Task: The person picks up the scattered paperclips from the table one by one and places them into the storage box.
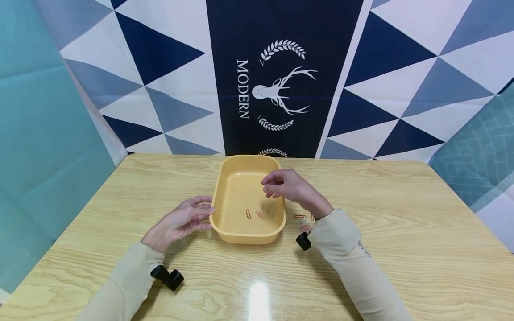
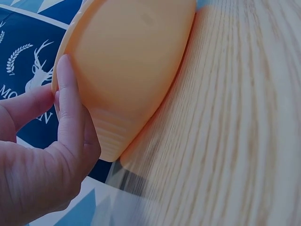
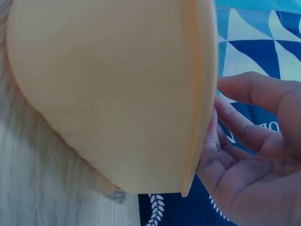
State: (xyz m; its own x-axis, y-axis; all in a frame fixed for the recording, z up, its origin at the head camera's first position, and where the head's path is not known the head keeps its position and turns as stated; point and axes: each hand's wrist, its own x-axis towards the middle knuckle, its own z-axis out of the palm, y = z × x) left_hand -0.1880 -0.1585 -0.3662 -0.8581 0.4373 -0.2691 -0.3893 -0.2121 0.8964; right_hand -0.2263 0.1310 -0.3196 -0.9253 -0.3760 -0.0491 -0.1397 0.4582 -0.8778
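A yellow plastic tray (image 1: 247, 239) stands on the table, with an orange paper clip (image 1: 248, 214) and a paler paper clip (image 1: 260, 215) lying on its floor. At its left rim is my left hand (image 1: 182, 221); in the left wrist view the thumb and fingers pinch that rim. My right hand (image 1: 291, 189) hangs over the tray's right side, fingers loosely bent and slightly apart, with nothing visible between them. In the right wrist view the tray wall (image 3: 103, 94) hides part of its fingertips.
Several more paper clips (image 1: 300, 216) lie on the wooden table (image 1: 192, 276) right of the tray, partly covered by the right sleeve (image 1: 337, 232). Behind the table hangs a patterned cloth (image 1: 172, 53) with a deer print. Each wrist carries a black camera mount (image 1: 167, 277).
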